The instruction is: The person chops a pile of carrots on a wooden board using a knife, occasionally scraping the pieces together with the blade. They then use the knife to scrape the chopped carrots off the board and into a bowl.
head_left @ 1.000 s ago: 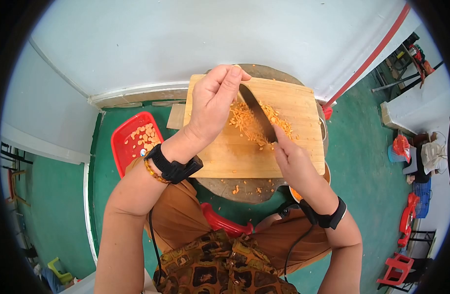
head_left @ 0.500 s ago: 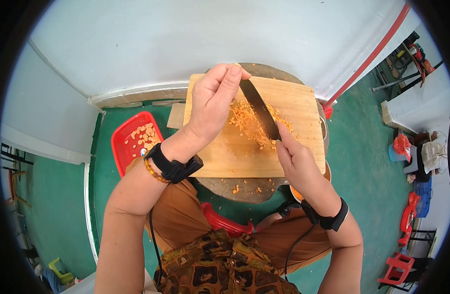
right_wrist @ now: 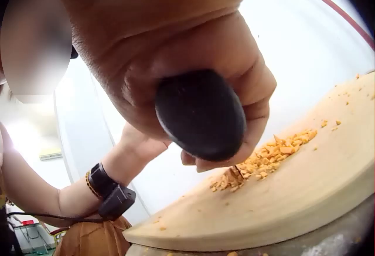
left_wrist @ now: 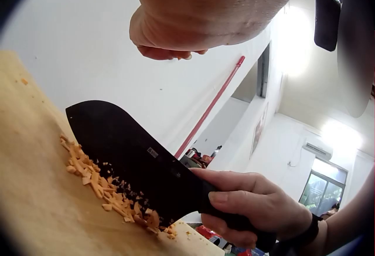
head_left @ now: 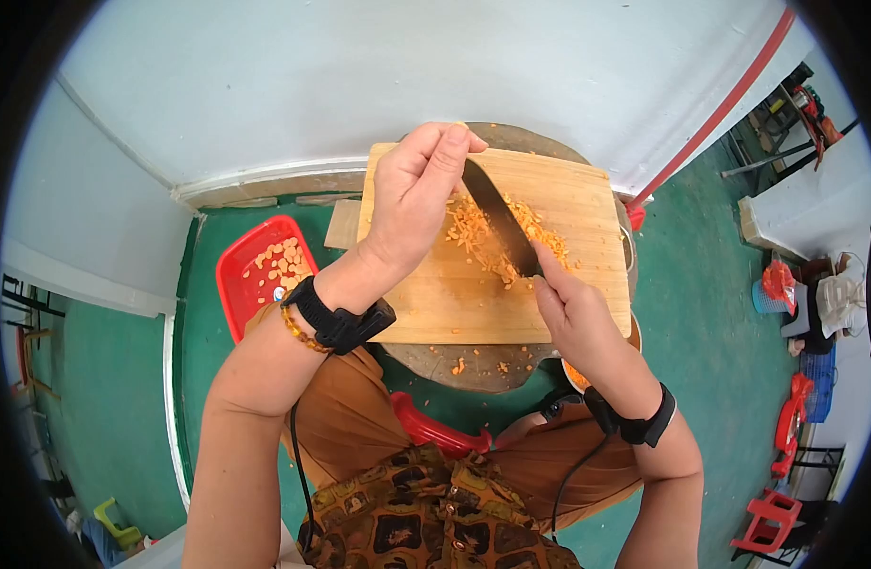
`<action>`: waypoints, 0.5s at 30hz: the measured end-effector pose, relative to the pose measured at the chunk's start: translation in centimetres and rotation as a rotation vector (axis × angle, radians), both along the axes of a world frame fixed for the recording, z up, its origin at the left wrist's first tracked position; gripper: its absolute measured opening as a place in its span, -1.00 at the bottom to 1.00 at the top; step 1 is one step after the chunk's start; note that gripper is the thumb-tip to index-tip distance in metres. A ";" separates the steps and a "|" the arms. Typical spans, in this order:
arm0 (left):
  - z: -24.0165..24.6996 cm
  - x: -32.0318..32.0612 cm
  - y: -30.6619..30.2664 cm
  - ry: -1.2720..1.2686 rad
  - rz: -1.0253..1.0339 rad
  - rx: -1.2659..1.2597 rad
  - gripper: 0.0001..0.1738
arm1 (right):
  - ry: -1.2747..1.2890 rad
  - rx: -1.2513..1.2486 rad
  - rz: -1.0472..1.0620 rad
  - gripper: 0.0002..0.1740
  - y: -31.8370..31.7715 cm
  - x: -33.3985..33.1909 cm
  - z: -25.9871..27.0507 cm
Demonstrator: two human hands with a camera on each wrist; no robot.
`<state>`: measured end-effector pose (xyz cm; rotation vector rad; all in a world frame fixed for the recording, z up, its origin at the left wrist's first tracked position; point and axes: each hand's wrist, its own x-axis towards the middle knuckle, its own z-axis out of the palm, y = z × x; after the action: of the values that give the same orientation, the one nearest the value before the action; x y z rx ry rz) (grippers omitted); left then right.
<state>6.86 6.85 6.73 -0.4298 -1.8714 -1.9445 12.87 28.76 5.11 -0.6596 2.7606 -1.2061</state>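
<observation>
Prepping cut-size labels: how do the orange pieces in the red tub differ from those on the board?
Size: the tub pieces are broader slices; the board pieces are small bits and shreds.
Layout: the tub pieces are spread loosely, while the board pieces form a heap.
Knife: over the board pieces, away from the tub pieces.
Shared: orange tone, cut up.

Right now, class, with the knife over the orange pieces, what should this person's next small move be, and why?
Probably a short downward press of the blade with the right hand, keeping the left hand raised: the blade already stands at the heap of orange pieces, slender shreds remain among them, and the left hand is clear of the blade.
</observation>
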 end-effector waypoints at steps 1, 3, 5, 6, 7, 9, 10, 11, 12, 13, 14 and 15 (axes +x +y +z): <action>0.0 0.0 0.0 -0.006 -0.003 0.002 -0.60 | 0.007 -0.010 -0.009 -0.51 0.0 0.1 0.2; -0.1 0.1 0.0 -0.008 -0.003 -0.001 -0.60 | 0.053 0.003 0.021 -0.50 0.0 0.0 -0.4; -0.1 0.1 0.0 0.000 0.004 -0.009 -0.60 | 0.055 0.010 0.036 -0.50 0.1 -0.1 -0.8; 0.0 0.1 0.1 -0.001 0.000 -0.005 -0.60 | 0.035 0.012 0.038 -0.50 0.2 -0.1 -1.0; 0.0 0.0 0.1 -0.003 -0.001 -0.001 -0.60 | 0.014 0.014 0.042 -0.50 0.2 -0.3 -1.0; -0.1 0.0 0.0 -0.006 -0.002 0.000 -0.60 | 0.043 -0.007 0.015 -0.50 0.1 -0.1 -0.4; -0.1 0.0 -0.1 -0.008 -0.005 -0.002 -0.60 | 0.055 -0.017 0.001 -0.50 0.1 0.0 -0.3; -0.1 0.0 -0.1 -0.009 -0.009 -0.005 -0.60 | 0.034 0.003 0.004 -0.49 0.1 -0.1 -0.3; -0.2 0.0 -0.1 -0.005 -0.006 -0.006 -0.59 | 0.012 0.022 0.005 -0.49 0.2 -0.2 -0.4; -0.2 0.0 0.0 -0.001 -0.004 -0.008 -0.59 | -0.008 0.040 0.006 -0.48 0.2 -0.2 -0.4; -0.2 0.0 0.0 0.006 -0.001 -0.011 -0.59 | 0.017 0.026 0.012 -0.48 0.3 -0.3 -0.6; -0.2 -0.1 0.0 0.014 -0.012 0.007 -0.61 | 0.042 0.012 0.019 -0.48 0.4 -0.4 -0.8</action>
<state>6.77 6.85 6.53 -0.4523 -1.8574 -1.9499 12.51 29.19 4.31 -0.7167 2.7860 -1.1847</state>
